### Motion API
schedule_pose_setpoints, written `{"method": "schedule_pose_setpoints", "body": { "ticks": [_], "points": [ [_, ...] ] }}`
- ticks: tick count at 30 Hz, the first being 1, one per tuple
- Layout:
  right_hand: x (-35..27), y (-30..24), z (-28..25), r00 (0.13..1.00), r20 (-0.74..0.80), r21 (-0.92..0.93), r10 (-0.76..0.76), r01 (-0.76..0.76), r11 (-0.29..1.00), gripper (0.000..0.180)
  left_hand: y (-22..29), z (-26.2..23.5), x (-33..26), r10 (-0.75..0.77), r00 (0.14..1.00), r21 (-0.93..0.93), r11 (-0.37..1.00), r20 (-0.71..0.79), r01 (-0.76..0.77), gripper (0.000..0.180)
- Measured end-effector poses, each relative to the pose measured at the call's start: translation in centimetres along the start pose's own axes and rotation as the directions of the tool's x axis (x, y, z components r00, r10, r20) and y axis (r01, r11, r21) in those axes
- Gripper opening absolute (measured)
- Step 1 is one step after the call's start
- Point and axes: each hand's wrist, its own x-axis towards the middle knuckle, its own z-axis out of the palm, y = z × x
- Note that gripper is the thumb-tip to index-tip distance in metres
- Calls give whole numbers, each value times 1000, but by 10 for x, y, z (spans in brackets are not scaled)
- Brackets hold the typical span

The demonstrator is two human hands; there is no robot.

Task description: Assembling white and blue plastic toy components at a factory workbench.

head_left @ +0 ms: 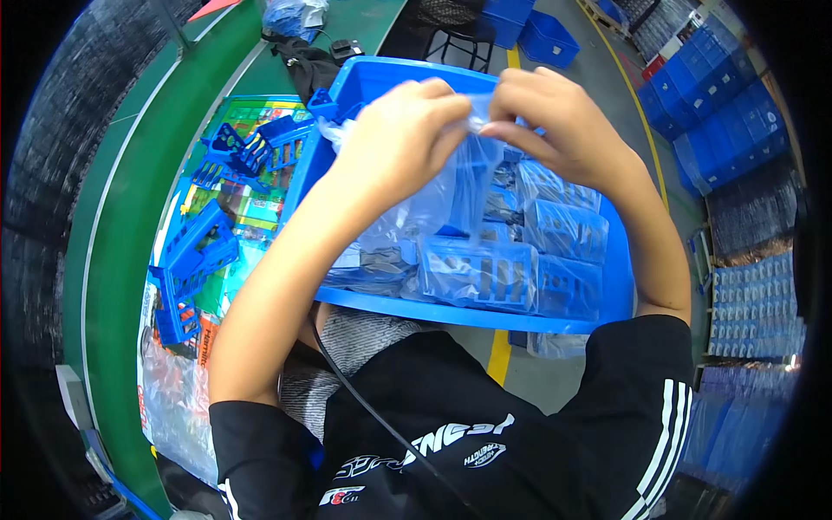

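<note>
We count two hands, the left hand (400, 130) and right hand (555, 121), on one clear plastic bag (451, 195). One blue bin (620, 286) sits below, with at least four bagged blue parts (477, 273). Roughly four loose blue racks (199, 251) lie on the worktop (121, 243).

I see a clear plastic bag (459, 186) hanging upright, its top edge pinched. It is crumpled and see-through. It hangs over the blue bin (381, 80) of bagged parts.

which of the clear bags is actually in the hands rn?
The clear plastic bag raised above the blue bin, pinched at its top by the left hand and right hand. The other bagged parts lie in the bin.
</note>
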Motion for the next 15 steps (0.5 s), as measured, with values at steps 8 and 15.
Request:
{"method": "schedule_pose_setpoints", "body": {
  "ticks": [8, 15],
  "points": [
    [-44, -48, 42, 889, 385, 263, -247, 151, 953, 17, 20, -56, 26, 247, 837, 169, 968, -489, -187, 14],
    [-26, -86, 110, 654, 495, 102, -572, 610, 786, 7, 57, -96, 5, -114, 916, -131, 989, -384, 68, 19]
  ]
}}
